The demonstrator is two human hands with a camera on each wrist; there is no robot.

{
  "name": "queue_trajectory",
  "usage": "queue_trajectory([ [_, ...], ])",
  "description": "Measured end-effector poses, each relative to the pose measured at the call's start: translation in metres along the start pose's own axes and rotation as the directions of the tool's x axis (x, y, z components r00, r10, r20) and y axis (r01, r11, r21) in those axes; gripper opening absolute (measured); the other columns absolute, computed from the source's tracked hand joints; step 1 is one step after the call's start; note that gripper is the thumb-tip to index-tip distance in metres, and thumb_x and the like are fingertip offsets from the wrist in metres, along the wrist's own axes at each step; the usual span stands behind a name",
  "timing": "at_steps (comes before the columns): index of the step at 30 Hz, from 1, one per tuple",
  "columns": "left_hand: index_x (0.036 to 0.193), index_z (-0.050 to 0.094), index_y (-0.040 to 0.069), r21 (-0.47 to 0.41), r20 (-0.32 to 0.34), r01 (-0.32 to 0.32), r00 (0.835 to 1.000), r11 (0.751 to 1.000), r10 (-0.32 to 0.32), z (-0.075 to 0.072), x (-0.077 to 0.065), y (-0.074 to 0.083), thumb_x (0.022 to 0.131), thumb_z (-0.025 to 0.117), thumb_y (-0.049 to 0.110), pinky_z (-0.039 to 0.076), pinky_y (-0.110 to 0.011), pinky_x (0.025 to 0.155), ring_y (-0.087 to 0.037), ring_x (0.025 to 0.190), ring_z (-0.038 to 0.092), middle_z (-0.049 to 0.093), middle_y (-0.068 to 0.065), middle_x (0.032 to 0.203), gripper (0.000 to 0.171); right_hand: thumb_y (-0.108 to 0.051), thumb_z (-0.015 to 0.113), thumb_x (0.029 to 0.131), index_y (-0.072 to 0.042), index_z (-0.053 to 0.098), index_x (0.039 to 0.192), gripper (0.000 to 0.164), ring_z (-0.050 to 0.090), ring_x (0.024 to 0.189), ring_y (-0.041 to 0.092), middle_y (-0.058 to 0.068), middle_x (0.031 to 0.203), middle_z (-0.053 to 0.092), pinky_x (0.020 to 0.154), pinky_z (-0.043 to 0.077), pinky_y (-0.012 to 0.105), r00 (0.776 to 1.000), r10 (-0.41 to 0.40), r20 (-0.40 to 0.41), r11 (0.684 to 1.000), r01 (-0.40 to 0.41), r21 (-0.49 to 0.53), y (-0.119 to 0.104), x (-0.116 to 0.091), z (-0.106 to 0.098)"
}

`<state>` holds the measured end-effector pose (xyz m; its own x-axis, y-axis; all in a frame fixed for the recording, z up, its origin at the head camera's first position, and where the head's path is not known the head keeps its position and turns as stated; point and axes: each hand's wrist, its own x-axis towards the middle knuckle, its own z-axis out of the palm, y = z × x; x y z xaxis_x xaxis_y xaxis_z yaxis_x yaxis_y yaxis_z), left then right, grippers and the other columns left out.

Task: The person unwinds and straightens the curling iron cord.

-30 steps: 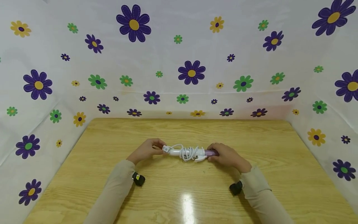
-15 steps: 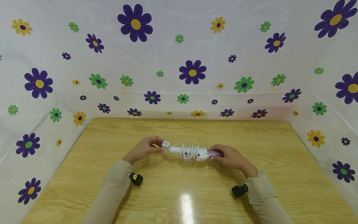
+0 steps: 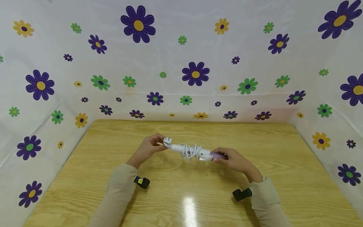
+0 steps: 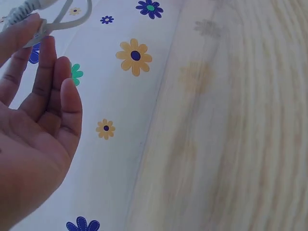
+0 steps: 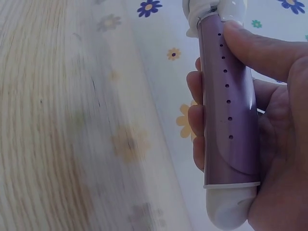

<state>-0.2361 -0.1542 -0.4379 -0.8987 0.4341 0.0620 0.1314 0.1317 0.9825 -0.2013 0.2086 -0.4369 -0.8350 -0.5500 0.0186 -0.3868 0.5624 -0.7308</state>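
A curling iron (image 5: 228, 96) with a purple, hole-dotted barrel and a white rounded tip is held above the table, tilted slightly with its handle end higher. My right hand (image 3: 234, 160) grips the purple barrel, thumb along one side and fingers round the other. White cord (image 3: 192, 152) is wound in loops about the white handle (image 3: 177, 148). At the far end of the handle, my left hand (image 3: 146, 149) pinches the cord's white plug (image 3: 167, 140) between thumb and fingers, prongs pointing up. In the left wrist view, the plug end is partly cut off at the top left.
The wooden table (image 3: 181, 183) spreads under both hands. White cloth (image 3: 170, 53) printed with flowers closes off its back and sides. Black wrist cameras (image 3: 143, 182) are strapped by the beige sleeves (image 3: 114, 195).
My left hand has raised the plug and turned its prongs upward, and the handle end has risen with it. My right hand has shifted slightly right with the barrel.
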Motion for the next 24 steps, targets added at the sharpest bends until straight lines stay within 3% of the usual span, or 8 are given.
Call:
queue_trajectory([
  [5,0.112,0.059,-0.001,-0.078,-0.047,-0.007,0.999,0.997,0.004,0.006,0.001,-0.006,0.09,0.065,0.004,0.054,-0.027,0.085,-0.009,0.09,0.061,0.065,0.011,0.099,0.024,-0.024,0.058,0.097,-0.002,0.062,0.118,0.031,0.049,0.078,0.007,0.007,0.099,0.062,0.069,0.044,0.023,1.0,-0.01,-0.006,1.0,0.01,0.021,0.001,0.0,0.002],
  [12,0.113,0.062,0.025,-0.157,-0.098,-0.036,0.995,0.987,0.02,0.011,0.002,-0.007,0.089,0.063,-0.001,0.054,-0.023,0.082,-0.008,0.086,0.061,0.066,0.008,0.099,0.036,-0.026,0.057,0.098,-0.002,0.062,0.119,0.033,0.049,0.079,0.01,0.008,0.1,0.061,0.069,0.043,0.023,1.0,0.014,-0.008,1.0,-0.013,0.028,0.002,0.0,0.003],
  [21,0.118,0.061,0.02,-0.141,-0.118,-0.021,0.993,0.99,0.004,0.011,0.001,-0.007,0.088,0.064,0.001,0.055,-0.039,0.087,-0.009,0.084,0.064,0.069,0.005,0.097,0.036,-0.026,0.057,0.098,-0.003,0.062,0.119,0.032,0.05,0.084,0.012,0.009,0.106,0.062,0.073,0.044,0.024,0.999,0.045,-0.014,0.999,-0.044,0.032,0.005,-0.001,0.005],
  [24,0.119,0.062,0.017,-0.112,-0.113,-0.029,0.993,0.993,0.016,0.011,0.001,-0.007,0.088,0.066,0.003,0.056,-0.037,0.085,-0.009,0.083,0.064,0.069,0.005,0.097,0.034,-0.025,0.057,0.098,-0.003,0.062,0.119,0.032,0.05,0.083,0.012,0.009,0.106,0.063,0.073,0.044,0.024,0.998,0.051,-0.022,0.998,-0.05,0.03,0.005,-0.002,0.005],
])
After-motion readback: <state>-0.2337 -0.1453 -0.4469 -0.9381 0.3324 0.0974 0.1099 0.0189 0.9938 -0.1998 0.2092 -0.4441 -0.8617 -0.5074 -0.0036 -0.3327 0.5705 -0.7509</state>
